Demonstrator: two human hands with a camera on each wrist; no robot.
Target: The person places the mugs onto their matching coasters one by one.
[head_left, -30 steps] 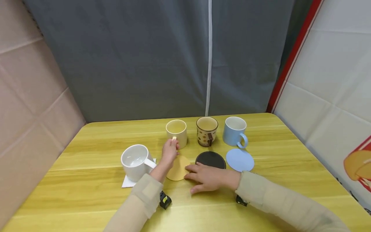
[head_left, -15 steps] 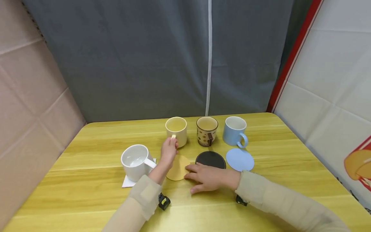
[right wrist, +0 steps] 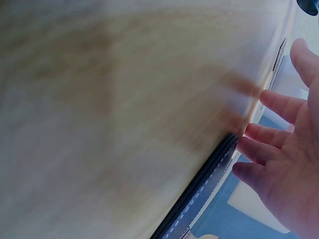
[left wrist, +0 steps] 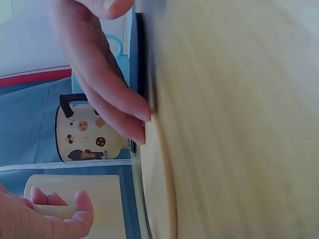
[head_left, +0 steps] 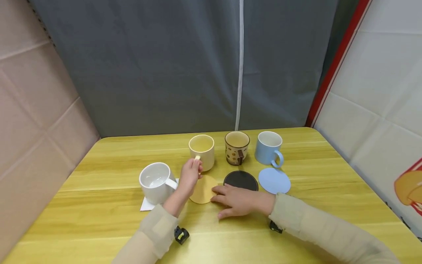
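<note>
nearer to me than half a second ago, the yellow mug (head_left: 207,157) has come slightly forward with my left hand (head_left: 191,173), while my right hand (head_left: 236,201) and the other mugs have stayed put. my left fingers are curled round the mug's handle; the left wrist view shows curtain between its base and the tabletop, so i judge it is off the surface. it hangs just behind the far edge of the yellow coaster (head_left: 204,190). with the handle turned toward me, i can probably keep it level from the near side.

my right fingers are spread and fairly straight, gripping nothing, their tips touching the yellow coaster's rim, likely so that it doesn't slide. under and behind that hand lies the black coaster (head_left: 240,179), in front of the patterned mug (head_left: 234,154); beyond, the blue coaster (head_left: 274,180) lies before the blue mug (head_left: 266,152). they look paired by colour, as does the white mug (head_left: 156,190) standing on the white coaster (head_left: 146,206).

all of it is on a yellowish wood-grained table (head_left: 82,234), smooth with a soft sheen. behind hangs a grey curtain (head_left: 165,66) with a pale vertical strip; pinkish creased cloth (head_left: 33,102) flanks my left, and white cloth (head_left: 379,73) with a red border my right.
</note>
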